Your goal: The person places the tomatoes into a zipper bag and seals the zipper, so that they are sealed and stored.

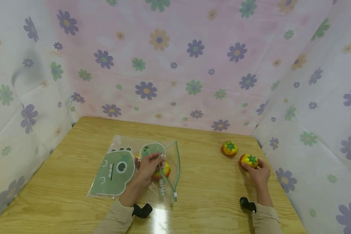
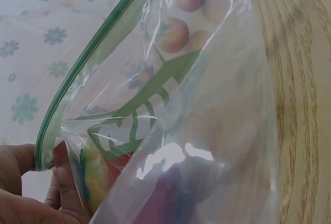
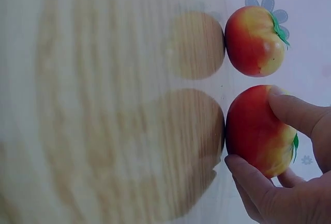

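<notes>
My left hand point(image 1: 148, 166) pinches the upper edge of a clear zip bag point(image 1: 172, 152) with a green dinosaur print and a green slider strip. The bag's mouth gapes toward the right. Inside it, partly behind my fingers, shows a red-and-yellow fruit point(image 1: 166, 170); in the left wrist view the bag film point(image 2: 232, 115) blurs the contents. On the right, my right hand point(image 1: 260, 173) grips a red-and-yellow tomato point(image 3: 253, 131) with a green leafy top, thumb on one side and fingers on the other. The tomato appears to touch the table.
A second tomato point(image 1: 229, 148) sits on the wooden table point(image 1: 204, 182), just beyond and left of the gripped one. Flower-print cloth point(image 1: 175, 74) walls the table at the back and both sides. A black wrist mount point(image 1: 142, 211) sits at my left cuff.
</notes>
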Demonstrator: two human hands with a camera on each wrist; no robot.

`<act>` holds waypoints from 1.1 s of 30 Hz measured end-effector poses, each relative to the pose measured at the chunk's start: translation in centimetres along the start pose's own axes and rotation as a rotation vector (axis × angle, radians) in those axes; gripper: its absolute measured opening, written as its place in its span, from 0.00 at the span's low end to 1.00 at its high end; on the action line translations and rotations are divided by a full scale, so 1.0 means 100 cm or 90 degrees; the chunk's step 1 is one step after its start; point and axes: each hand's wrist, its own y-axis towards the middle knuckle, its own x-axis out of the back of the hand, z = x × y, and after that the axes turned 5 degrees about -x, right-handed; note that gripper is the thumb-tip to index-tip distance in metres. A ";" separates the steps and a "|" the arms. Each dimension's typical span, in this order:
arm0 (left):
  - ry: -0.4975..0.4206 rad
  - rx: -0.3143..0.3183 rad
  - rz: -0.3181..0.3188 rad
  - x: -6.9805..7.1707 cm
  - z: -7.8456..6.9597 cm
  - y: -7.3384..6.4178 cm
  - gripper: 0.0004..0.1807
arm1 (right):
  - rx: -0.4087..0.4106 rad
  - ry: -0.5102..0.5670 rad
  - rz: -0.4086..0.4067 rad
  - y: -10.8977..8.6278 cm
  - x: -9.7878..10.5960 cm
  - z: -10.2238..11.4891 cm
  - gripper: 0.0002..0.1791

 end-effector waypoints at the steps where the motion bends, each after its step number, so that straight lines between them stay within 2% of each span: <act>1: 0.001 -0.002 0.001 0.000 0.000 0.000 0.14 | 0.000 -0.001 0.001 -0.001 0.001 0.000 0.47; 8: -0.007 0.004 0.000 -0.001 0.002 0.001 0.13 | -0.005 -0.010 0.010 -0.001 0.004 0.002 0.47; 20: -0.014 -0.008 0.013 0.000 0.000 -0.002 0.17 | 0.002 -0.007 -0.031 -0.007 0.006 0.001 0.47; 25: -0.008 -0.005 0.008 0.000 -0.001 -0.003 0.17 | -0.003 0.024 -0.022 -0.012 0.007 0.008 0.47; 33: -0.009 -0.001 0.009 0.000 -0.002 -0.002 0.17 | 0.025 0.058 0.009 -0.024 0.007 0.021 0.44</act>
